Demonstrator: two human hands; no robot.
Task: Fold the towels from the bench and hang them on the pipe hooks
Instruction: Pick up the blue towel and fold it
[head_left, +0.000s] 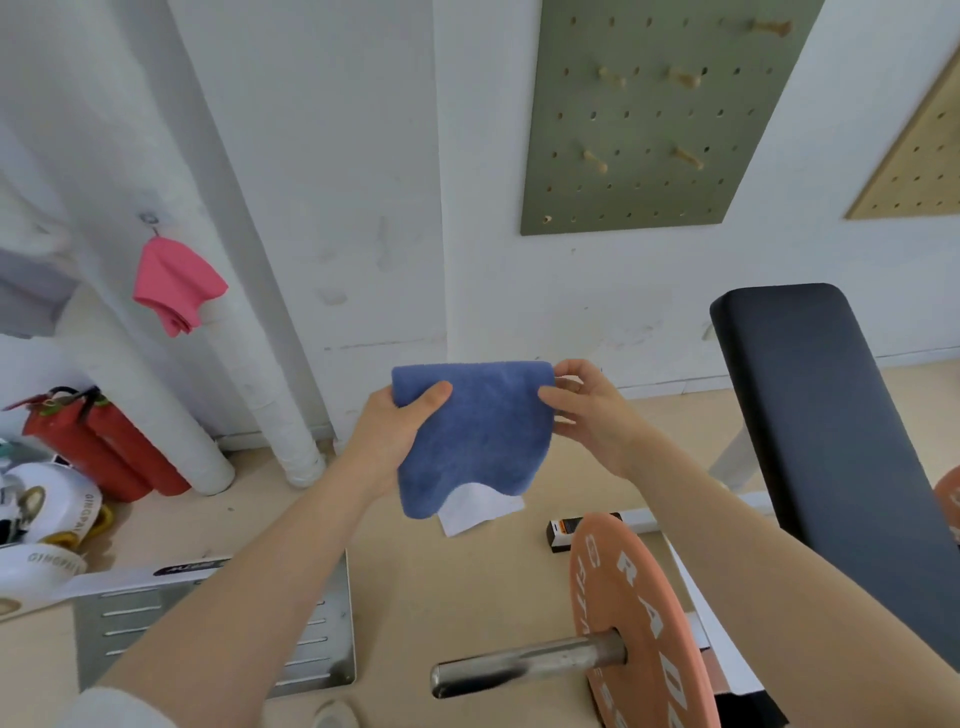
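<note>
In the head view, the blue towel (472, 436) hangs at the centre of the picture, held up in the air between both hands and already doubled over, its folded top edge running level and a white label (480, 512) peeking out below its lower hem at 6 o'clock. The left hand (387, 434) grips the towel's upper left corner, thumb across the front and fingers curled behind; the right hand (589, 410) pinches the upper right corner between thumb and fingertips, the other fingers loosely bent. At 10 o'clock from the towel, a pink towel (176, 291) already hangs folded from a small hook (149, 221) on a white pipe (156, 395), so by my reading one towel is done and this blue one is folded or nearly so and has yet to be hung. The black bench (831, 431) at 3 o'clock shows no towel on the part in view, though much of it lies beyond the picture's edge, so I cannot tell whether more remain. A second white pipe (270, 322) stands nearer, at 9 o'clock; no free hook is plain on it. On the way toward the pipes the floor is crowded: red fire extinguishers (98, 447) at 9 o'clock, white kettlebells (49, 512) at 8 o'clock, a metal plate (218, 634) at 7 o'clock, and an orange weight plate (639, 623) on a barbell (530, 662) at 5 o'clock, close under the right forearm. A green pegboard (649, 119) hangs on the wall at 1 o'clock
</note>
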